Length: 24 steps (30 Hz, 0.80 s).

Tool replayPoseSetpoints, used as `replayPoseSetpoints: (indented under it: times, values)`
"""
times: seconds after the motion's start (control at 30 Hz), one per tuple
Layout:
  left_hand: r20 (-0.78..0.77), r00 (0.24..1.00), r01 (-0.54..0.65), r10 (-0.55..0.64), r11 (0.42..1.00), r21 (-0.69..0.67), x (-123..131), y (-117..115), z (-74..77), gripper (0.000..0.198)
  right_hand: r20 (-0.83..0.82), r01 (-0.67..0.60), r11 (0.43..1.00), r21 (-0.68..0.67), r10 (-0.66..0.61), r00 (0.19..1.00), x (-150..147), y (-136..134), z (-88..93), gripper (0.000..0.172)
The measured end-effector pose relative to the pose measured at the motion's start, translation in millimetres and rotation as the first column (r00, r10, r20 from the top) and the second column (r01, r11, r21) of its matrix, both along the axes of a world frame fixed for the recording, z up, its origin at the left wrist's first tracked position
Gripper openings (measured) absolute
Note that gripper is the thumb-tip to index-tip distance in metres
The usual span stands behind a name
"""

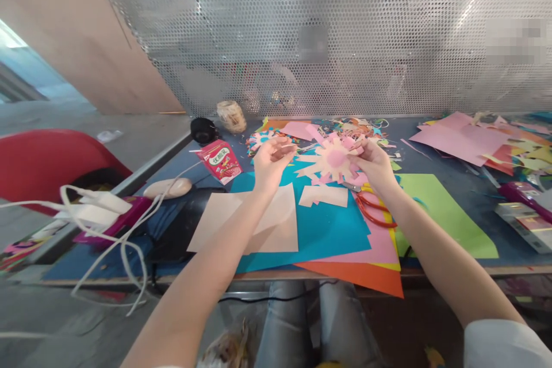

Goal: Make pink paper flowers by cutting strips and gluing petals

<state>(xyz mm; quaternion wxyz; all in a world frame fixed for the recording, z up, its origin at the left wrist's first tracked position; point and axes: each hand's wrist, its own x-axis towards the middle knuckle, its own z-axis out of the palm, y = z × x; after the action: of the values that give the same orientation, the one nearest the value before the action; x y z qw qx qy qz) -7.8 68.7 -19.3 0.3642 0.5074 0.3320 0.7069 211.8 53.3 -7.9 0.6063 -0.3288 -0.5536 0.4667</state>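
We are holding a cut-paper flower (335, 157), cream and pink petals around a pink disc, above the far middle of the desk (466, 190). Our right hand (371, 162) is pinching its right edge. Our left hand (273, 157) is standing near the left petal tips, thumb and fingers drawn narrow; we cannot tell whether anything thin is sitting between them.

Below, a blue sheet (334, 238) is lying over pink, yellow and orange sheets (366, 282), the orange one poking past the near edge. A cream sheet (276, 224) and a notched cream offcut (330, 196) are resting on the blue. Red-handled scissors (374, 206) are lying near the right forearm, beside a green sheet (451, 218).

Far left of the flower, a second paper flower with a blue centre (264, 138) is lying among scraps; a heap of paper shreds (356, 128) is spreading along the far side. Left, a red drink carton (221, 162) is standing tilted near a white mouse (168, 187).
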Motion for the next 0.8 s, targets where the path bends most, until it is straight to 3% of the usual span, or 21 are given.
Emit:
replayPoseSetpoints:
  times: [0.37, 0.53, 0.67, 0.8]
  values:
    - [-0.121, 0.992, -0.023, 0.026, 0.999, 0.028, 3.1, -2.1, 2.6, 0.036, 0.032, 0.035, 0.996, 0.077, -0.038, 0.999, -0.8, 2.1, -2.8, 0.024]
    - [-0.193, 0.979, 0.054, -0.066, 0.996, -0.067, 5.9, -6.9, 4.0, 0.036, 0.007, 0.09, 0.995, 0.047, -0.09, 0.996, -0.6, 7.8, -6.9, 0.028]
    - [-0.233, 0.969, 0.073, -0.084, 0.996, -0.058, 4.2, -5.7, 2.2, 0.037, -0.037, 0.156, 0.985, 0.068, -0.153, 0.987, -0.6, 11.9, -8.3, 0.037]
    - [-0.234, 0.966, 0.084, -0.114, 0.988, -0.132, -0.7, -2.8, 1.6, 0.044, 0.03, 0.188, 0.981, 0.043, -0.19, 0.981, 1.5, 13.2, -3.8, 0.027]
